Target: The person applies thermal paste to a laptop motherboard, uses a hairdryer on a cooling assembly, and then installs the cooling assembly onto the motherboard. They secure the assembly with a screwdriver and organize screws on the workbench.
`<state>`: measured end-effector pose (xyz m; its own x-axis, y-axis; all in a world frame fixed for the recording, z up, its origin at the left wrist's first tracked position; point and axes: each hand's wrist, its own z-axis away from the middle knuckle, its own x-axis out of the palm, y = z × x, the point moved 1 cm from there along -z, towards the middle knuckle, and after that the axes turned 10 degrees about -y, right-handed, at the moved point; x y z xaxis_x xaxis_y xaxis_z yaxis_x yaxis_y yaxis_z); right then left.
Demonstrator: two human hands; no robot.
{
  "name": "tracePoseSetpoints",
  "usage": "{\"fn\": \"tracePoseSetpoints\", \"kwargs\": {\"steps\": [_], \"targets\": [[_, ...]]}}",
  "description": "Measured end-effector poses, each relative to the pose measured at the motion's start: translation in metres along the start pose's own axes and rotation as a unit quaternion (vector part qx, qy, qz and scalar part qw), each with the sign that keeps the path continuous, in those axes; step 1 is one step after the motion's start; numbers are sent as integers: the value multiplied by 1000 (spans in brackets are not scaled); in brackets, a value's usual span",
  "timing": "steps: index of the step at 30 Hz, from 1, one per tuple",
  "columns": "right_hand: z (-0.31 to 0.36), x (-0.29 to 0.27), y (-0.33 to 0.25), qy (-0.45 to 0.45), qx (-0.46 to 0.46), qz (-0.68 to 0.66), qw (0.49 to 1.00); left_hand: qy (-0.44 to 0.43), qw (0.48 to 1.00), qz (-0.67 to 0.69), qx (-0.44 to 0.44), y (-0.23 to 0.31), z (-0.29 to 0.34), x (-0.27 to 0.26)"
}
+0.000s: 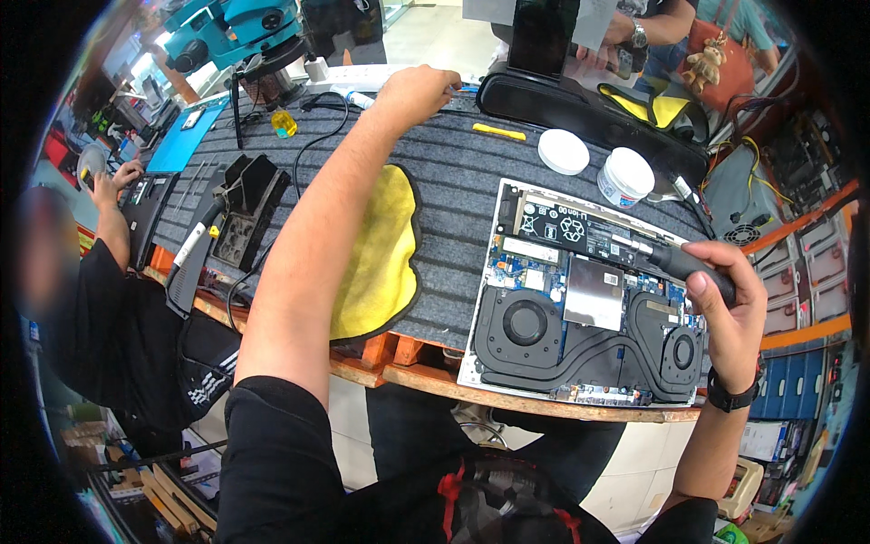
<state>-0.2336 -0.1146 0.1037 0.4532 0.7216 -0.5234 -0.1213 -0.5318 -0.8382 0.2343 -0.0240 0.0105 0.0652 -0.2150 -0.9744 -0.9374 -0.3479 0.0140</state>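
Observation:
An opened laptop (pixel 594 308) lies on the grey striped mat in front of me, its battery, fans and boards bare. My right hand (pixel 739 308) grips the dark handle of a screwdriver (pixel 678 261), whose silver shaft points left over the battery (pixel 562 224). Stretched out to the mat's far edge, my left hand (pixel 419 94) has its fingers curled together, close to the black stand base. Whatever those fingers hold is too small to make out. A yellow cloth (pixel 385 263) with a dark edge lies under and beside my left forearm.
Beyond the laptop stand a white tub (pixel 625 177), its round lid (pixel 563 151) and a yellow pry tool (pixel 498 132). A black stand (pixel 589 113) borders the far side. Left are a black tray (pixel 252 218), a teal microscope (pixel 240 36) and a co-worker's hands (pixel 113 181).

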Motion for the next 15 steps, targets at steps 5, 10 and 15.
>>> {"fn": "tracePoseSetpoints", "kwargs": {"steps": [5, 10, 15], "targets": [[-9, 2, -3, 9, -33, -16, 999, 115, 991, 38, 50, 14, 31, -56], [-24, 11, -12, 52, -83, 5, 995, -20, 877, 407, 254, 132, 94, -128], [-37, 24, -27, 51, -134, -74, 987, 34, 883, 394, 252, 146, 114, -147]]}}
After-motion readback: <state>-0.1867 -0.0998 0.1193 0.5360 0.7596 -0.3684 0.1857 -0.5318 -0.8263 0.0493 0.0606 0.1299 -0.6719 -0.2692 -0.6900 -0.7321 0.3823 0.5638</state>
